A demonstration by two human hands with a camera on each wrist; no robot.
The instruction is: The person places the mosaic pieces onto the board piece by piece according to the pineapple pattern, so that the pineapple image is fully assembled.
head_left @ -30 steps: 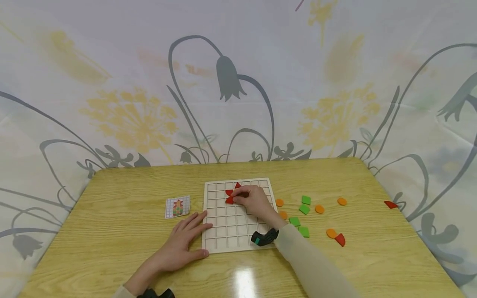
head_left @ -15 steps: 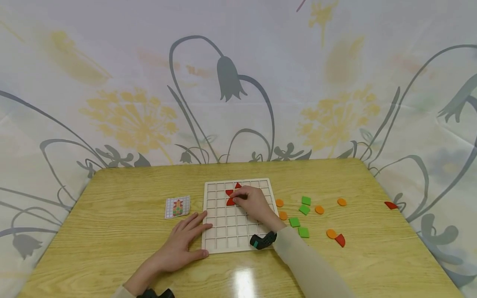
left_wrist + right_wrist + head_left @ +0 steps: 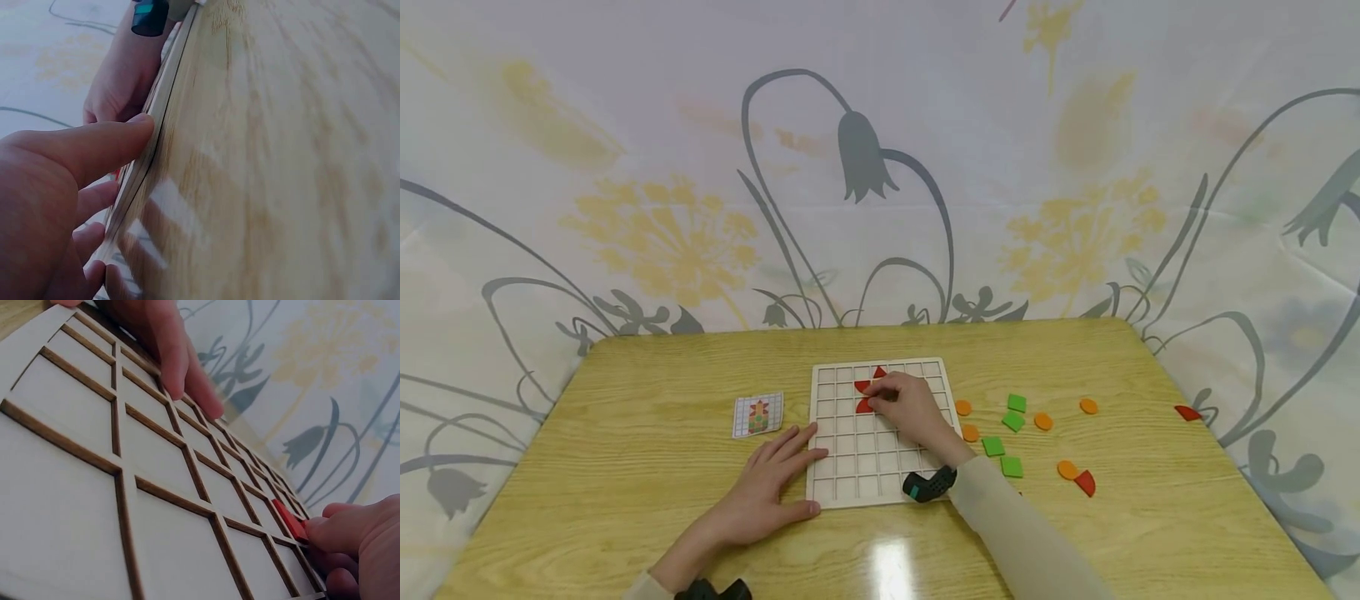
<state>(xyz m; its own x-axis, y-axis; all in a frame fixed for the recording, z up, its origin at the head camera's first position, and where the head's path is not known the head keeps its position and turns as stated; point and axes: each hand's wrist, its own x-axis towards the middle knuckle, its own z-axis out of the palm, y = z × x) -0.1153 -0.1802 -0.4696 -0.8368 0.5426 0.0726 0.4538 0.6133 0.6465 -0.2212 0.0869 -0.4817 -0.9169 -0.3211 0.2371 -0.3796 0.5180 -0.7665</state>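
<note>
A white grid board (image 3: 857, 467) lies on the table. My left hand (image 3: 756, 500) rests along its left edge, fingers spread, thumb at the near corner; the left wrist view shows the thumb (image 3: 112, 147) against the board's side. My right hand (image 3: 913, 408) reaches over the upper part of the board, thumb and finger pinching a red quarter-circle tile (image 3: 864, 406). In the right wrist view that red tile (image 3: 290, 522) stands slightly proud of the grid at the thumb tip. Another red tile (image 3: 862, 387) and a red tile at the top (image 3: 880, 372) sit in nearby cells.
A small pattern card (image 3: 757, 415) lies left of the board. To the right are several green squares (image 3: 1011, 467), several orange discs (image 3: 1042, 422) and a red quarter-circle (image 3: 1086, 483). Another red piece (image 3: 1187, 412) lies at the table's right edge.
The red tile at my right fingertips has shifted and turned slightly in its cell. The right wrist has moved a little left; my left hand stays in place.
</note>
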